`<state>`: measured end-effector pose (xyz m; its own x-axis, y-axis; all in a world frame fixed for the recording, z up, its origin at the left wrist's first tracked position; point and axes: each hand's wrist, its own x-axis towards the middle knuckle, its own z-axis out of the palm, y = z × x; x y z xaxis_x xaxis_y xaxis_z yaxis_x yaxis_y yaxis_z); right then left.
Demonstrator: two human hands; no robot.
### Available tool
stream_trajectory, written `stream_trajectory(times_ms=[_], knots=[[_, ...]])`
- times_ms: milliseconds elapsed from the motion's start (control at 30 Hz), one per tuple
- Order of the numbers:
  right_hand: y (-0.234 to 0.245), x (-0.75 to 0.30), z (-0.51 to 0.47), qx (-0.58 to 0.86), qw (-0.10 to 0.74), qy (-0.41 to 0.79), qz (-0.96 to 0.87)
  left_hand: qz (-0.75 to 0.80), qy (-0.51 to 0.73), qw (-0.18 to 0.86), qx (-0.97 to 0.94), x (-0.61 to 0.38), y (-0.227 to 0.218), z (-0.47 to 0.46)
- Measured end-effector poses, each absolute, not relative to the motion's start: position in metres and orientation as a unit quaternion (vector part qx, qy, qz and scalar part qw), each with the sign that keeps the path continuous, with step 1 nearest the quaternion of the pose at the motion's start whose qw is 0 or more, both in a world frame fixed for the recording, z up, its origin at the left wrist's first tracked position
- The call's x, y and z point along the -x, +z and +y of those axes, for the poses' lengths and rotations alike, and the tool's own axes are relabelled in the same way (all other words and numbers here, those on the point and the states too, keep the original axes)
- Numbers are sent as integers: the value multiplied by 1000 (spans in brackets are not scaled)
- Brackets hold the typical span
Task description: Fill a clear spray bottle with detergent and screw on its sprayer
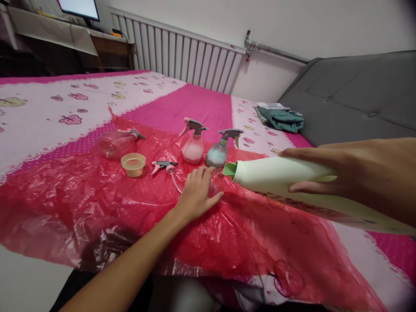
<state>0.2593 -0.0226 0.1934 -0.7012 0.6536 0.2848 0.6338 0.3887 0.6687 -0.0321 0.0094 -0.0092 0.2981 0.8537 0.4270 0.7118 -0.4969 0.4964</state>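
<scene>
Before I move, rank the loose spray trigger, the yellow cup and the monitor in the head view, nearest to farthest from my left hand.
1. Loose spray trigger: just left of your left hand, on the red plastic sheet.
2. Yellow cup: farther left, on the same sheet.
3. Monitor: far upper left, on the desk.

Bare hands, forearms; clothing — dark
</scene>
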Motion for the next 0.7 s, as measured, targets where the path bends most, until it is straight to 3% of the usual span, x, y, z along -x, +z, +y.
stream_trajectory(times_ms=[700], knots=[[192,-259,-24,-383,10,398,834,486,332,103,-802,32,-10,9]])
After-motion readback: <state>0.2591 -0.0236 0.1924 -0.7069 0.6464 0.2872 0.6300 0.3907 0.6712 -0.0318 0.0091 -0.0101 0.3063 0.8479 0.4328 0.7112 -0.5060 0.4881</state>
